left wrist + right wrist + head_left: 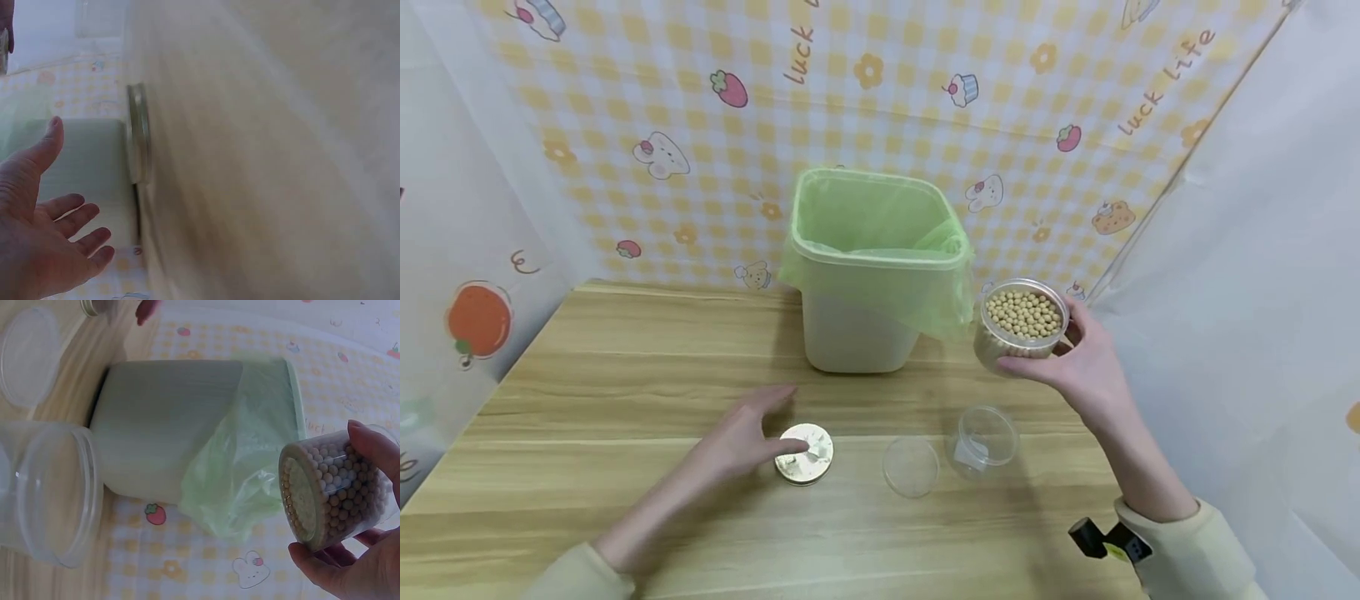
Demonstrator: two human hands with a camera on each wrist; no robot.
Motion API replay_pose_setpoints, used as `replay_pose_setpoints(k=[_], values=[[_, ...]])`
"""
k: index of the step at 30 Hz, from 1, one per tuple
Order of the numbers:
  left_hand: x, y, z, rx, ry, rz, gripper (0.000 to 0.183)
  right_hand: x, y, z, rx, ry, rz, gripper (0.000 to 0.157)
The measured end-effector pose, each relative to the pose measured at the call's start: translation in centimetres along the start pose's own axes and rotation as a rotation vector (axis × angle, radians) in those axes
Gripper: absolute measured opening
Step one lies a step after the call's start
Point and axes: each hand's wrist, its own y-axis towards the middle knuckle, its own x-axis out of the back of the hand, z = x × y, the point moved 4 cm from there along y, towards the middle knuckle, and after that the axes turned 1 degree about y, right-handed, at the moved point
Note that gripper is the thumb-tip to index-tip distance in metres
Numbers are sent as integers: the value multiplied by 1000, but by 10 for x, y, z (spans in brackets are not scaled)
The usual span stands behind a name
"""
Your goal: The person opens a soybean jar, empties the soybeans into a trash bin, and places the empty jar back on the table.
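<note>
One bean-filled jar (989, 342) was pinched by right grip (1075, 354), frame right; left grip (747, 433) spread near gold lid (806, 472), lower centre.

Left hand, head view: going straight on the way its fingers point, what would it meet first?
Probably the lower front of the pale bin, ahead of the left hand. The gold lid appears partly beneath the hand; the line seems to pass over it, though height is hard to judge.

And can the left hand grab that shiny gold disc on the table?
Probably yes. The left hand looks empty, with its thumb and fingers apart, and it hovers just over the shiny gold disc. Nothing seems to stand between them.
</note>
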Motion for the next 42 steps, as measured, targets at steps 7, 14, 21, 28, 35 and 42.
replay_pose_setpoints(k=[7, 14, 21, 28, 35, 42], values=[[39, 12, -12, 15, -35, -58, 78, 7, 8, 10, 7, -11, -18, 88], [83, 30, -37, -77, -84, -169, 64, 12, 19, 22, 20, 0, -47, 87], [112, 42, -53, -103, -179, -234, 59, 14, 33, 32, 22, -18, -58, 87], [127, 56, -60, -95, -239, -295, 60, 17, 49, 42, 46, -67, -72, 83], [137, 71, -64, -38, -298, -309, 68, 13, 68, 51, 50, -107, -47, 83], [139, 90, -65, 18, -352, -312, 74, 12, 85, 60, 45, -129, -44, 82]])
